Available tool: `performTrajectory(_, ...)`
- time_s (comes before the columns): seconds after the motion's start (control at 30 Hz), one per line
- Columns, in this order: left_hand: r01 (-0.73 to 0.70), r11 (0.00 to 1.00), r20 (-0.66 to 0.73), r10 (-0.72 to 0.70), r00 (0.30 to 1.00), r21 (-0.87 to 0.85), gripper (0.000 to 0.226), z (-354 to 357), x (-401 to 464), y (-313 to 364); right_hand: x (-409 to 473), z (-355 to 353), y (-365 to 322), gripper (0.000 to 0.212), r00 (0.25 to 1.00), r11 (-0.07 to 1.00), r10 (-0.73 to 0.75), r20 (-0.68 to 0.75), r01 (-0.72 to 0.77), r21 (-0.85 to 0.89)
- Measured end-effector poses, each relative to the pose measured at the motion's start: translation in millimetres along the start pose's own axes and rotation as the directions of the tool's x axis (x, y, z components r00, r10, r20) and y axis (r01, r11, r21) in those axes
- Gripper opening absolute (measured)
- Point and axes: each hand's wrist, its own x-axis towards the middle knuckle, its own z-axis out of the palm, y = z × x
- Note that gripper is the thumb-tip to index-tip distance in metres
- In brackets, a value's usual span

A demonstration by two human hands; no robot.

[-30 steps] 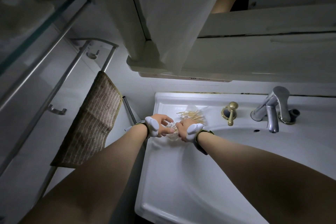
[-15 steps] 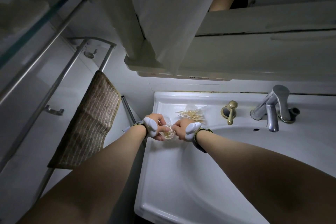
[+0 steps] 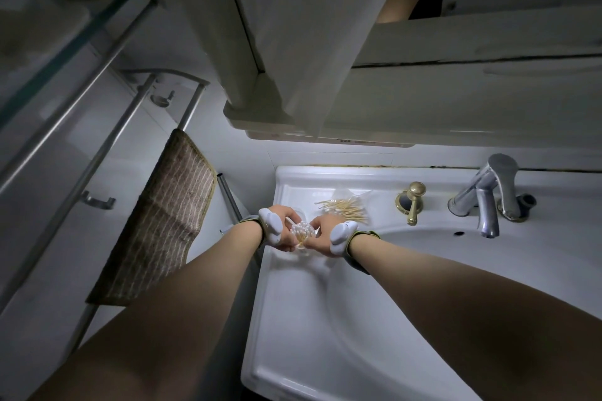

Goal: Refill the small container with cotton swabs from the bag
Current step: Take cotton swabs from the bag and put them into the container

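The person's left hand and right hand meet over the near-left corner of the sink, each with a white device strapped at the wrist. Between them sits the small container, a clear round tub packed with cotton swabs whose white tips point up at the camera. The left hand's fingers curl round the container's far and left side and grip it. The right hand's fingers are bent at the container's right edge and seem to pinch at the swabs there, though how firmly cannot be told. Just beyond the right hand, the bag lies flat on the counter rim, clear plastic with a loose pile of wooden-stemmed swabs in it. Further right stand a brass handle and a chrome faucet. To the left of the hands, a brown striped towel hangs from a metal rack.
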Motion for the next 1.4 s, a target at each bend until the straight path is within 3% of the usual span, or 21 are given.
performTrajectory(0.17, 0.000, 1.000, -0.006, 0.000, 1.000, -0.010, 0.033, 0.2, 2.5, -0.6, 0.9, -7.0, -6.7, 0.045, 1.000, 0.989, 0.007, -0.028, -0.011, -0.146)
performTrajectory(0.4, 0.090, 0.994, -0.024, -0.088, 0.996, 0.057, 0.034, -2.7, 3.0, -0.7, 0.2, 4.8, -3.9, 0.028, 1.000, 1.000, -0.013, -0.022, 0.013, -0.002)
performTrajectory(0.5, 0.156, 0.981, -0.025, -0.154, 0.988, 0.114, 0.044, -8.0, -0.3, 5.9, -0.4, 6.9, 0.0, 0.035, 0.997, 0.999, 0.016, -0.082, -0.012, 0.050)
performTrajectory(0.6, 0.107, 0.939, -0.044, -0.098, 0.994, 0.327, 0.052, -13.3, 1.9, 22.0, -2.6, -2.3, 5.2, 0.030, 0.986, 0.998, 0.038, -0.161, -0.029, 0.054)
performTrajectory(0.67, 0.066, 0.883, -0.126, -0.008, 0.992, 0.465, 0.044, -13.5, 4.9, 36.5, -3.8, -13.5, 12.1, 0.022, 0.970, 0.997, 0.061, -0.235, -0.046, 0.070)
performTrajectory(0.83, 0.007, 0.836, -0.190, 0.117, 0.975, 0.548, 0.041, -9.2, 20.5, 66.0, -2.4, -37.9, 42.8, 0.041, 0.908, 0.985, 0.170, -0.383, -0.144, 0.095)
performTrajectory(1.0, -0.015, 0.773, -0.148, 0.140, 0.979, 0.635, 0.047, 6.5, 50.8, 79.7, 6.2, -46.2, 62.5, 0.040, 0.916, 0.959, 0.283, -0.285, -0.273, 0.077)
performTrajectory(1.27, -0.056, 0.675, -0.103, 0.193, 0.976, 0.736, 0.048, 17.1, 85.6, 84.5, 20.5, -55.4, 58.9, 0.050, 0.936, 0.955, 0.267, -0.227, -0.289, -0.067)
performTrajectory(1.4, -0.046, 0.668, -0.098, 0.176, 0.979, 0.743, 0.048, 17.7, 94.9, 83.3, 30.7, -60.7, 62.1, 0.035, 0.913, 0.938, 0.337, -0.228, -0.307, 0.159)
